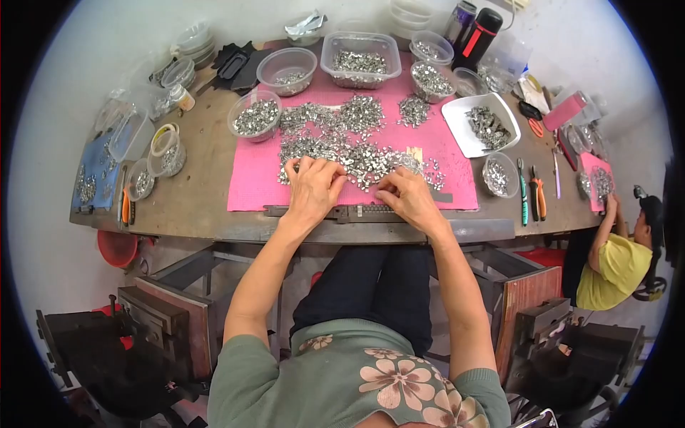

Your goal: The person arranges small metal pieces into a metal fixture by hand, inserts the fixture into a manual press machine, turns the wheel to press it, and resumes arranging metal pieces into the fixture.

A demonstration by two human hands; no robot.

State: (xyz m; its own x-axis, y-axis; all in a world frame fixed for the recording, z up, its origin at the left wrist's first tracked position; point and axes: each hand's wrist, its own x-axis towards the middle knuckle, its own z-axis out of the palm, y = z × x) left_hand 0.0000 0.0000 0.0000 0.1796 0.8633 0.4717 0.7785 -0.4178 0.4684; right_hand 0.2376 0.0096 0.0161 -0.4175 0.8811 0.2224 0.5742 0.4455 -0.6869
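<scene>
On a pink mat (250,171) lies a wide heap of small silver metal pieces (367,158). My left hand (312,187) rests at the heap's near left side, fingers bent, with thumb and forefinger brought together. At the heap's near right side, my right hand (410,196) is curled, its thumb and fingertips pinched. Whatever either hand pinches is too small to name. Just below both hands, a dark metal bar (349,213) runs along the table's front edge, with a short row of silver pieces on it.
Tubs of metal pieces, including a clear bin (360,77) and a round bowl (255,135), stand around the mat. A white tray (460,118), pliers (537,196) and a black flask (479,36) are at the right. A person in yellow (617,274) works at the far right.
</scene>
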